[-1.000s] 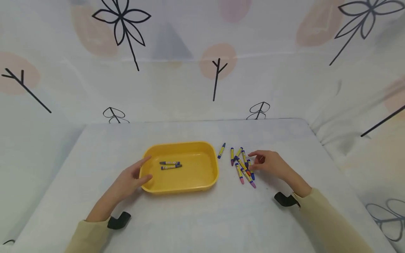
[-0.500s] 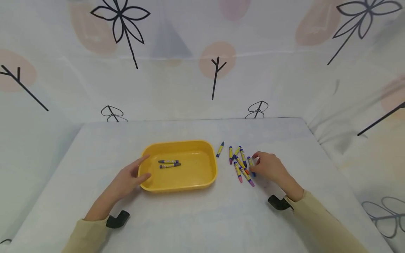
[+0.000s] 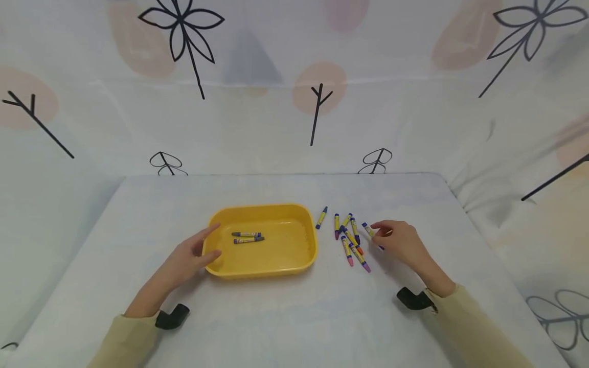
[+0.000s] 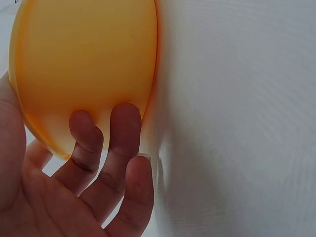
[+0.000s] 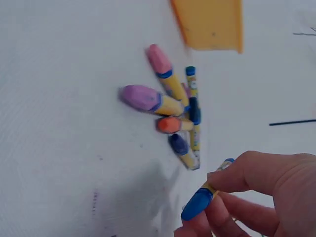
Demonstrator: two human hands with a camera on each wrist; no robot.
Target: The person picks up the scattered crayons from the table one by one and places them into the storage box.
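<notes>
A yellow tray (image 3: 285,248) stands left of centre on the table. My left hand (image 3: 183,263) grips its left end; in the left wrist view the curled fingers (image 4: 126,126) press the tray's outer wall. Two dark-tipped crayons (image 3: 248,239) lie side by side in the tray. To its right, my right hand (image 3: 401,244) pinches a blue crayon (image 5: 198,203) between thumb and fingers, its blue tip showing in the right wrist view. Beside that hand lies a loose pile of several crayons, including a purple crayon (image 5: 143,97), a pink crayon (image 5: 160,60) and an orange crayon (image 5: 169,124).
A single blue-tipped crayon (image 3: 321,217) lies apart, close to the tray's right end. White cloth covers the table (image 3: 285,322), and a patterned cloth (image 3: 257,122) hangs behind it. Small marks dot the cloth near the right hand.
My right hand has closed its fingers on the blue crayon and drawn it away from the pile, turning it slightly. The left hand and tray stay in place.
</notes>
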